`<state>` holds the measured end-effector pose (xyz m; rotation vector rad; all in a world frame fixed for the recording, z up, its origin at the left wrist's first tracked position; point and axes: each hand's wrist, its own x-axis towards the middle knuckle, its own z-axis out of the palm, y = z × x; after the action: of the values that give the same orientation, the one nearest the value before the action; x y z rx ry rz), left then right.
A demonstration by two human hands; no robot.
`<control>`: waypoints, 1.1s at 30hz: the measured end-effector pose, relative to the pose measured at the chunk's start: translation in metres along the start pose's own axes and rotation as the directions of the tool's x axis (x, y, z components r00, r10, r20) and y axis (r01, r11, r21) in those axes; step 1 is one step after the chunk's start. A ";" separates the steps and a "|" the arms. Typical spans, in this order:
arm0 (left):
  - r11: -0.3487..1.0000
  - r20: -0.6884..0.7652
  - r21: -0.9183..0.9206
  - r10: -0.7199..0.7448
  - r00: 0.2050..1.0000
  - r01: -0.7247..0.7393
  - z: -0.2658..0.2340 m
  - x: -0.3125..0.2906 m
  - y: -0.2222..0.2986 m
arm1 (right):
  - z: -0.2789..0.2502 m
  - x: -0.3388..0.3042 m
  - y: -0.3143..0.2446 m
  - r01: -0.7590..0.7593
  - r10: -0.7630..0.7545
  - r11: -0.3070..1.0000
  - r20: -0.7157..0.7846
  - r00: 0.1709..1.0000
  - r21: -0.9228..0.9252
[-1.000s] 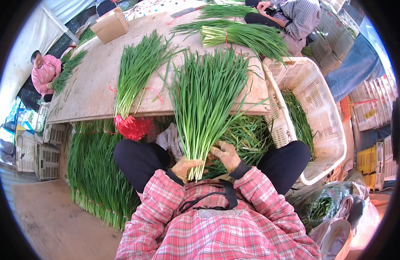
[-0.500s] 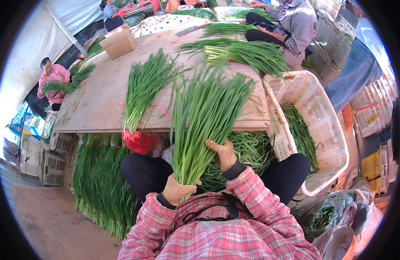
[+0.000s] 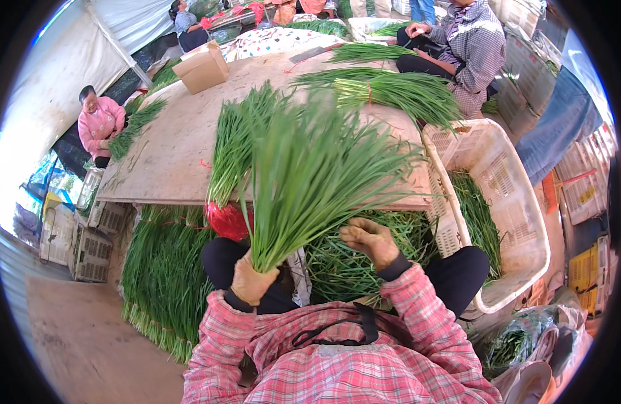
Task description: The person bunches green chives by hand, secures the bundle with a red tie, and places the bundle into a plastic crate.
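My left hand (image 3: 252,279), in a tan glove, is closed round the pale lower stems of a bunch of garlic chives (image 3: 304,182). The long green blades fan up and to the right over the board's front edge, their tips blurred. Just right of the stems, my gloved right hand (image 3: 372,244) is apart from the bunch, fingers loosely curled and nothing visible in them. Behind the held bunch, another bunch of chives (image 3: 233,145) lies on the wooden board (image 3: 169,148). A bundle of red ties (image 3: 227,221) hangs at the board's front edge, by that bunch's stem ends.
Loose greens (image 3: 364,269) lie between my knees. Upright tied bunches (image 3: 166,269) stand at left, and a white plastic crate (image 3: 519,222) holding greens at right. More chives (image 3: 405,94) and a cardboard box (image 3: 203,67) are on the board. Co-workers sit at far left and far right.
My right hand has let go of the chives and moved right. My left hand has shifted left and slightly up with the bunch, whose blades have spread wider.
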<state>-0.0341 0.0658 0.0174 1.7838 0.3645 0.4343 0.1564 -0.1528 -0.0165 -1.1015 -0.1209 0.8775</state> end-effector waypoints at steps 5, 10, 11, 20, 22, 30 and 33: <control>0.228 0.136 0.943 0.401 0.906 -0.242 -0.040 0.014 0.012 | -0.103 -0.030 0.016 0.182 -0.156 0.978 -0.227 0.961 0.101; -0.184 0.259 0.965 0.560 0.787 -0.187 -0.053 0.011 0.004 | -0.157 -0.077 -0.039 0.374 -0.284 0.925 -0.533 0.797 0.066; -0.241 0.283 0.955 0.578 0.765 -0.172 -0.052 0.011 0.002 | -0.155 -0.087 -0.051 0.432 -0.359 0.901 -0.529 0.769 0.016; -0.229 0.300 0.953 0.594 0.747 -0.200 -0.056 -0.003 -0.006 | -0.044 -0.069 -0.087 0.526 -0.622 0.420 0.188 0.760 -0.740; -0.192 0.289 0.957 0.611 0.736 -0.217 -0.054 -0.006 -0.001 | -0.012 -0.046 -0.079 0.594 -0.614 0.336 0.308 0.726 -0.731; -0.187 0.277 0.961 0.662 0.696 -0.205 -0.058 -0.014 0.002 | 0.026 0.024 -0.053 0.397 -0.544 0.152 0.258 0.799 -0.905; -0.224 0.295 0.955 0.646 0.704 -0.194 -0.063 -0.018 -0.003 | 0.025 0.026 -0.049 0.356 -0.441 0.287 0.207 0.873 -0.889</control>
<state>-0.0796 0.1121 0.0266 3.4561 0.2032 1.2784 0.1882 -0.1250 0.0271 -2.0401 -0.8942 0.2084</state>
